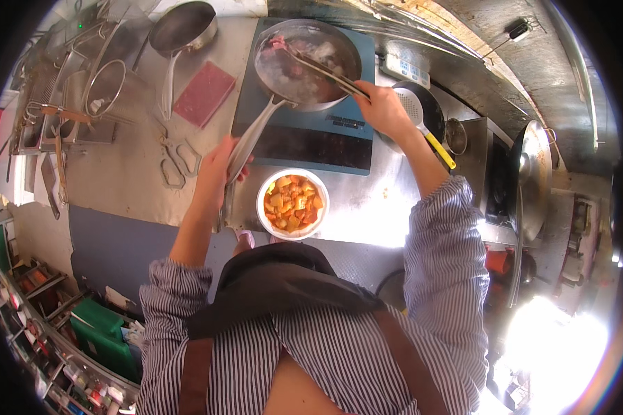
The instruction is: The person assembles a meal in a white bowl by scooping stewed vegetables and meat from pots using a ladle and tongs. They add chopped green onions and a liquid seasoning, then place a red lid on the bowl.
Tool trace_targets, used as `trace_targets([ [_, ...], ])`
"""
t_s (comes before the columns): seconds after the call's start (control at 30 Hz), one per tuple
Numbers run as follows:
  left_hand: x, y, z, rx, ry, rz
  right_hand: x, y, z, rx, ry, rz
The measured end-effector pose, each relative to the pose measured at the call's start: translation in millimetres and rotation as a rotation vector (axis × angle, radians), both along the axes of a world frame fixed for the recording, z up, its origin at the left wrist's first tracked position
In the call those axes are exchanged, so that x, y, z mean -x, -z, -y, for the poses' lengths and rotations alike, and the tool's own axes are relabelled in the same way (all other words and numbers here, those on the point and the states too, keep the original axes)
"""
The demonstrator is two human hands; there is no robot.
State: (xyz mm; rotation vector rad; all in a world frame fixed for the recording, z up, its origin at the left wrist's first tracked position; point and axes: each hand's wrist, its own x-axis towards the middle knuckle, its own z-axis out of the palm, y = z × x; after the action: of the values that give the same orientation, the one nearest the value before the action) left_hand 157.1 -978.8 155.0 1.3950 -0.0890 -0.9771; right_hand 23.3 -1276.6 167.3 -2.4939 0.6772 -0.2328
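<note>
One frying pan [351,61] on a blue-and-black cooktop [304,144].
Left hand [226,156] wrapped round the pan's long metal handle [264,124]; right hand [382,107] pinching a slender two-armed utensil [318,67], tongs or chopsticks, tips down inside the pan near pinkish pieces [277,43]. Pan lies beyond the left hand, left of the right. White bowl [261,211] of orange chunky stew [294,205]: between the hands, nearer the body. Scissors [171,153] left of the left hand; yellow-handled skimmer [437,147] just right of the right.
</note>
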Motion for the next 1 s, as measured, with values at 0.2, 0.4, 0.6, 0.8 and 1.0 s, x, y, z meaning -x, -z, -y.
trace_targets([
  [0.2, 56, 40, -82, -0.221, 0.036, -0.143, 17, 3, -4, 0.089, 0.018, 0.017],
  [0.4, 68, 118, -80, -0.41, 0.174, -0.108, 23, -3, -13, 0.328, 0.175, 0.017],
  [0.6, 74, 189, -9, -0.052, 0.328, -0.096, 142, 38, -122, 0.255, 0.392, -0.266],
  [0.8, 88, 221, 0, -0.006, 0.485, -0.035, 163, 162, -196, -0.654, 0.659, 0.208],
  [1.0, 182, 145, -23, 0.168, 0.849, -0.228, 277, 142, -317, -0.747, 1.026, 0.639],
])
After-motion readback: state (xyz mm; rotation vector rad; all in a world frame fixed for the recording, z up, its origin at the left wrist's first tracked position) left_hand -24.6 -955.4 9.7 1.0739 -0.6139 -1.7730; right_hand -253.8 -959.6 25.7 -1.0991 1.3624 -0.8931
